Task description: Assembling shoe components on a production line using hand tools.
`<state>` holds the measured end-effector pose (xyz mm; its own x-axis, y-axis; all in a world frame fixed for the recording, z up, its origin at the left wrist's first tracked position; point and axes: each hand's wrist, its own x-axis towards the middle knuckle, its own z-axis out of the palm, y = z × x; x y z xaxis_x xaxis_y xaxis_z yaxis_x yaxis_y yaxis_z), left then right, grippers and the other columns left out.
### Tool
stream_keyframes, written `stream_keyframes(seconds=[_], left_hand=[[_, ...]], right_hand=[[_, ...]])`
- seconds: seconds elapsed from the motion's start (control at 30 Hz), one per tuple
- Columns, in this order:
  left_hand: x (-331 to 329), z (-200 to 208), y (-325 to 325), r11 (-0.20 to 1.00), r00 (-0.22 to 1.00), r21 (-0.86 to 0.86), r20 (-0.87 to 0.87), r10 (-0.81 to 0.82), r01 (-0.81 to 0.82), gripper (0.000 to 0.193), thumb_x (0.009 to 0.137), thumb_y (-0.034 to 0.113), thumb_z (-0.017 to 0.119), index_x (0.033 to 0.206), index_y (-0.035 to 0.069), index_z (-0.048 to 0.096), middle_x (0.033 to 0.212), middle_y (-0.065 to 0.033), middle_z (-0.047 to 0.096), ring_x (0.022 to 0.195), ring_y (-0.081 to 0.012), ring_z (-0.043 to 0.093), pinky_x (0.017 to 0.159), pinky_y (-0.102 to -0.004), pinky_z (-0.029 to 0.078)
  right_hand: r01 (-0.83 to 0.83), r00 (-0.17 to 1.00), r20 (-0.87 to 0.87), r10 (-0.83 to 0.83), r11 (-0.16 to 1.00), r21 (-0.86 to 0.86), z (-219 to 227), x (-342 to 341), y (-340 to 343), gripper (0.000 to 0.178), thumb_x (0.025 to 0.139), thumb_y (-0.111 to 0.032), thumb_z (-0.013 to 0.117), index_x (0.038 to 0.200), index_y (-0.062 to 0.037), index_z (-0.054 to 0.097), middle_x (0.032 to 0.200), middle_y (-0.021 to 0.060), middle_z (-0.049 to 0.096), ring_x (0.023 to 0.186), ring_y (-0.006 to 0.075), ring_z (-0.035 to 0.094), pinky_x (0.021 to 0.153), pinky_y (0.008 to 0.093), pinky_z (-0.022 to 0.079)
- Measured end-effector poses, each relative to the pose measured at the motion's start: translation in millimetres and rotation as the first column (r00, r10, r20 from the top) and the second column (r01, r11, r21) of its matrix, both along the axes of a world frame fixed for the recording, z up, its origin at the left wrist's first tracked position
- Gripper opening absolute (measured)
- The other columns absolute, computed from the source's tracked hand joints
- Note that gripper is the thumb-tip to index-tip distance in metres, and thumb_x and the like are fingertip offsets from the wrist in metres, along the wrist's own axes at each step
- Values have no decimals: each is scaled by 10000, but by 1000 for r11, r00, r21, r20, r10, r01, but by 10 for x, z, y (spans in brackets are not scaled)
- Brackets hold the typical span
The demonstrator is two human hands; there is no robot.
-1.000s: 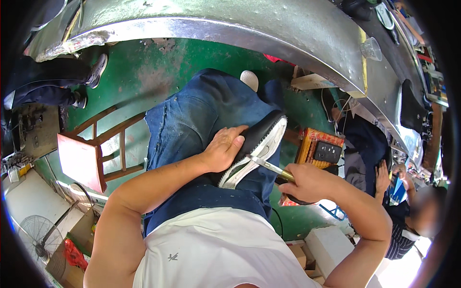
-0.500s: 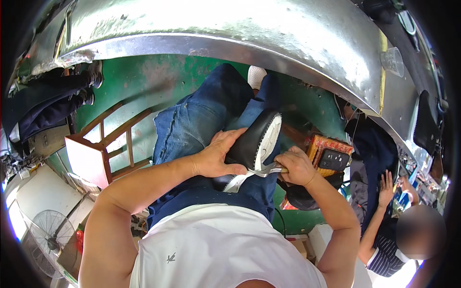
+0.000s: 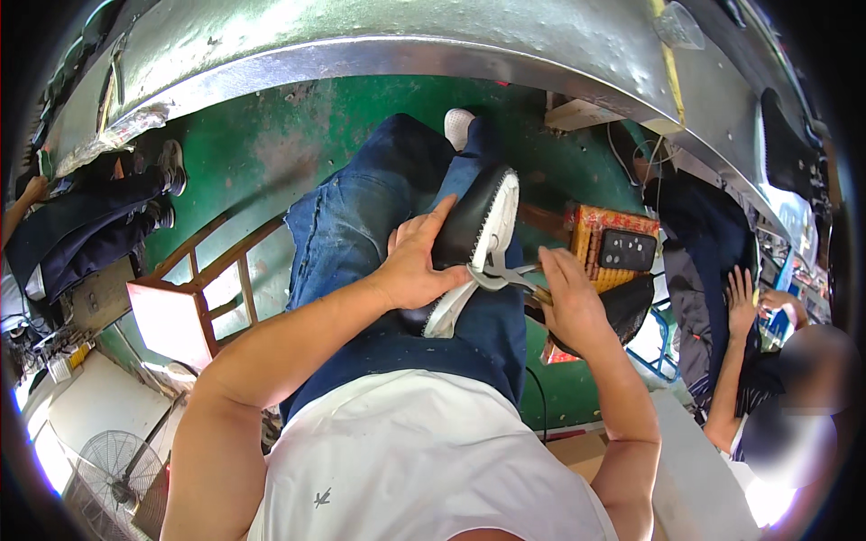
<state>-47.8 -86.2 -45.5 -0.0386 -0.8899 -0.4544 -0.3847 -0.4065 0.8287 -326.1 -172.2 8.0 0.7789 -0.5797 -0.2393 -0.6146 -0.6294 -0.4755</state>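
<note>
Across my lap lies a black leather shoe upper (image 3: pixel 462 222), its white underside (image 3: pixel 495 225) turned to the right and edged with small notches. My left hand (image 3: pixel 417 266) grips the shoe from its left side, fingers along the black leather and thumb by the white edge. A pair of metal pincers (image 3: pixel 493 274) meets that edge near the shoe's waist, right beside my thumb. My right hand (image 3: pixel 570 293) holds the pincers by their handles, which stand apart, with its fingers fairly straight. The palm side of this hand is hidden.
A metal bench (image 3: pixel 379 56) curves across the front. At my right, a black object with round marks (image 3: pixel 629 251) lies on a red and yellow woven-looking box (image 3: pixel 586 236). A wooden stool (image 3: pixel 171 311) and a fan (image 3: pixel 113 473) are at left. A co-worker's hand (image 3: pixel 741 302) shows at right.
The pincers' handles have spread wider, and my right hand's fingers have straightened from a tight grip. My left hand still holds the shoe. The whole view has shifted slightly.
</note>
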Motion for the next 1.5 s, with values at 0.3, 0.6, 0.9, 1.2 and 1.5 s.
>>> stream_keyframes(seconds=[0.3,0.6,0.9,1.2,1.5], left_hand=[[-153,-87,214,942,983,-315,102,153,-114,831,943,276,646,1641,182,206,1533,-274,354,1402,-468,375,1174,-514,301],[-48,81,162,970,963,-202,255,-86,139,678,1041,202,490,1643,218,180,1572,-403,212,1410,-565,355,1145,-469,393],[-23,-23,228,963,990,-261,137,-27,62,695,1053,229,470,1650,233,113,1607,-368,164,1425,-547,344,1175,-460,358],[54,167,45,969,951,-171,283,-126,179,612,1048,250,432,1621,319,230,1548,-405,257,1343,-553,440,1108,-503,435],[-49,304,42,975,922,-112,360,-142,193,546,1052,297,398,1589,325,302,1466,-464,341,1204,-575,558,1042,-546,481]], right_hand=[[374,673,-39,-738,295,879,-461,494,708,265,1040,-264,589,1039,-3,634,800,40,655,651,111,593,554,270,460],[284,759,-131,-638,144,948,-251,329,418,283,1045,-221,583,1167,32,616,924,79,682,712,116,633,512,243,453],[303,913,-257,-316,105,947,237,394,-279,284,1019,-248,622,1144,7,619,991,94,699,835,143,684,647,293,557],[323,626,-96,-774,145,935,-439,627,696,249,1020,-280,622,1062,-35,602,878,56,652,705,139,628,484,225,396],[358,836,-27,-548,508,783,175,329,17,427,1072,-365,497,1109,46,607,889,114,697,700,189,678,577,314,543]])
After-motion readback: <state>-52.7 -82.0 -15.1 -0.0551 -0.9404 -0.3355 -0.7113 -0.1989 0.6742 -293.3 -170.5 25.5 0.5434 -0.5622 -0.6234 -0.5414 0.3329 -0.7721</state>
